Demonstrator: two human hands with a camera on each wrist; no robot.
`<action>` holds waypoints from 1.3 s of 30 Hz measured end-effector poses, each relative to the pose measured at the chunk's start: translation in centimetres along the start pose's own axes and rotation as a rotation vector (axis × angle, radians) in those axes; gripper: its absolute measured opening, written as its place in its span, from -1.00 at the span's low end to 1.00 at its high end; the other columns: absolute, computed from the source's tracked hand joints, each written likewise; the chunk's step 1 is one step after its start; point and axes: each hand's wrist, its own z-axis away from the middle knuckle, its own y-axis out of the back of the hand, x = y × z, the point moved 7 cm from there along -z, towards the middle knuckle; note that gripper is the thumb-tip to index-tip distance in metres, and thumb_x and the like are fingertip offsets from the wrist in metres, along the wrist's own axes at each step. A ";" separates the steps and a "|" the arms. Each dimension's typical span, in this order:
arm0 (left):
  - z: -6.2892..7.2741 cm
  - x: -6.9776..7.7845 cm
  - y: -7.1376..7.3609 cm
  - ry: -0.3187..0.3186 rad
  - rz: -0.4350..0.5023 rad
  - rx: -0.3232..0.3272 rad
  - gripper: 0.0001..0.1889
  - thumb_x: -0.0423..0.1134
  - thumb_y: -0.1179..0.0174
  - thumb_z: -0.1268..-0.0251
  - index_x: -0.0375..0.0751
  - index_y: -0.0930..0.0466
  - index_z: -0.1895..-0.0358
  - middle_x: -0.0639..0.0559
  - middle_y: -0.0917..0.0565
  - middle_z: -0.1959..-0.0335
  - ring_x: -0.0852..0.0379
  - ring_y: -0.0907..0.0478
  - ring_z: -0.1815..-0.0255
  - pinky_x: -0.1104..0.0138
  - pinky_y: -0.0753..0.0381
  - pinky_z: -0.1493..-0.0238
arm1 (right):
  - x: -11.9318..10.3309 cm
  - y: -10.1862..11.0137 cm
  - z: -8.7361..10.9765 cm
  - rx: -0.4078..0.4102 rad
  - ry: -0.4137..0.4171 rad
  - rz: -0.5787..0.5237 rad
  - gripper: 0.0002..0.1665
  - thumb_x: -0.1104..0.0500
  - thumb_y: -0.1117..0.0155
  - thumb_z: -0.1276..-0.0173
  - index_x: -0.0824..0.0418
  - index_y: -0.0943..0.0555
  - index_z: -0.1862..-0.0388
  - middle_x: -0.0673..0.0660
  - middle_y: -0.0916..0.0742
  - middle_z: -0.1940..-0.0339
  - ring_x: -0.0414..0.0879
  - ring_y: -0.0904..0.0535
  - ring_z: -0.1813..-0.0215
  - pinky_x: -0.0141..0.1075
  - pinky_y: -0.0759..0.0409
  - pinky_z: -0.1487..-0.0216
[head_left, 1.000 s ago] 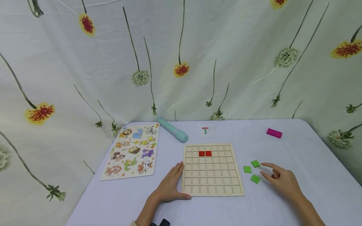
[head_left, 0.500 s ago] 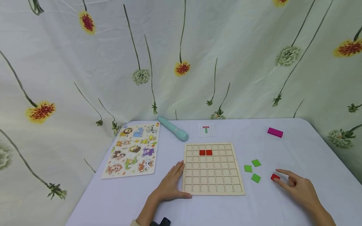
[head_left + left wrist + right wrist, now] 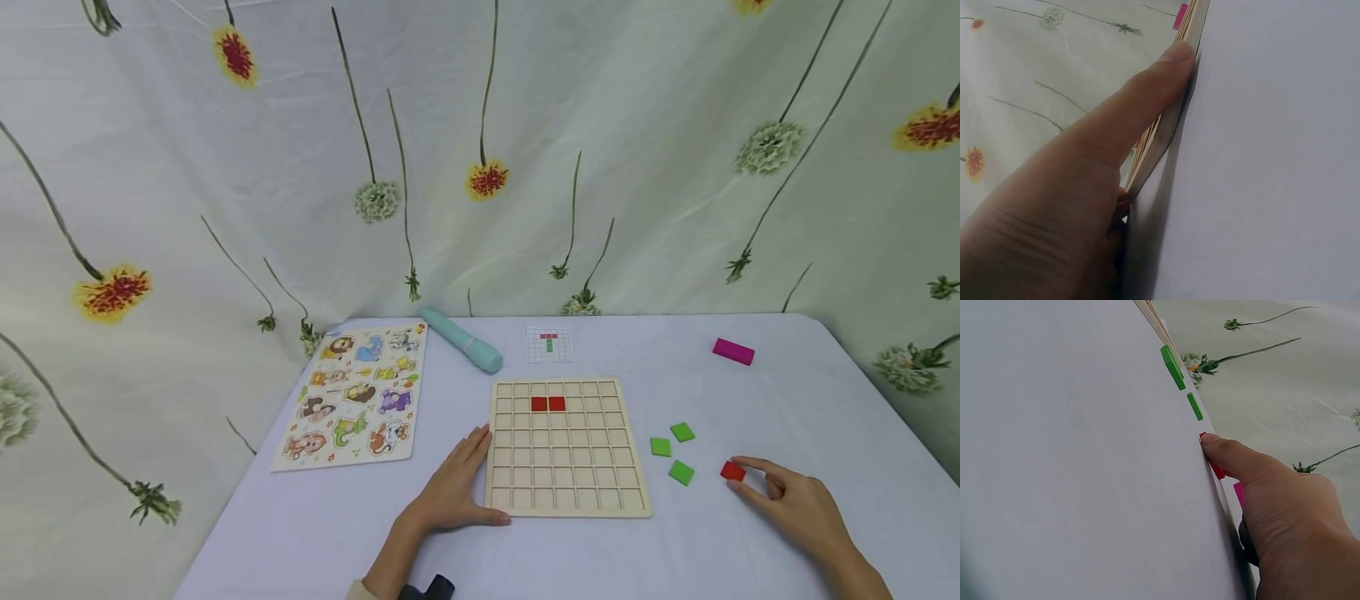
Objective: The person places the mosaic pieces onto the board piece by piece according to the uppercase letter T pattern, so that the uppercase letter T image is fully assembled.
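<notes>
A wooden grid board (image 3: 570, 510) lies flat on the table, with two red tiles (image 3: 547, 404) side by side in its second row. My left hand (image 3: 450, 492) rests at its lower left corner, fingers straight along the left side and thumb against the front edge. In the left wrist view the thumb (image 3: 1160, 81) touches the board's side. Right of the board, my right hand (image 3: 798, 504) pinches a loose red tile (image 3: 732, 472) between thumb and index finger, low at the tabletop. Several green tiles (image 3: 682, 472) lie between that hand and the board.
Behind the board lies a small pattern card (image 3: 550, 345) with a red and green T. A teal microphone-shaped object (image 3: 465, 340) and an animal puzzle board (image 3: 352, 396) are at left. A magenta block (image 3: 733, 351) sits at back right. A flowered curtain hangs behind.
My right hand has moved right from the green tiles to the loose red tile, and its thumb and index finger have closed on it. The left hand stays at the board.
</notes>
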 end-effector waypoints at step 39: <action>-0.2 -0.3 -0.2 -0.007 0.012 0.016 0.31 0.53 -0.20 0.35 -0.23 0.10 -0.46 -0.02 0.08 -0.48 0.01 0.18 -0.46 0.06 -0.04 -0.35 | -6.6 -5.3 -3.8 -0.054 0.194 -0.133 -0.69 0.09 -0.47 -0.01 0.08 -0.70 0.21 -0.26 -0.17 0.80 -0.40 0.00 0.67 -0.48 -0.04 0.70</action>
